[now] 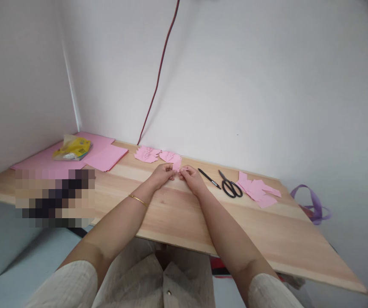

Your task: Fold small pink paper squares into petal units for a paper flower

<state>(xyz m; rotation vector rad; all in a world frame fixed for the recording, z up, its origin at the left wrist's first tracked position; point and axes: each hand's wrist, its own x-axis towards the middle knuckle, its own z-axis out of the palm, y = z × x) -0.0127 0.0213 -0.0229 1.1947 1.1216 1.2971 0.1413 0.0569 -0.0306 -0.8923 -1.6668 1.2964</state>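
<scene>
A small piece of pink paper (177,164) is held between my two hands above the wooden table. My left hand (164,175) pinches its left side, fingers closed. On its lower right, my right hand (190,177) grips the paper between thumb and fingers. Just behind the hands lie two pink paper cut-outs with jagged edges, a left one (147,154) and a right one (169,156). Right of my right hand are a black pen (209,178) and black-handled scissors (230,186), blades partly spread. The paper's lower edge is covered by my fingers.
Pink paper scraps (257,191) lie right of the scissors. Large pink sheets (103,156) with a yellow plastic packet (73,148) on them are at the back left. A purple ribbon (314,201) hangs by the table's (267,239) right edge. A red cord (158,79) runs down the wall.
</scene>
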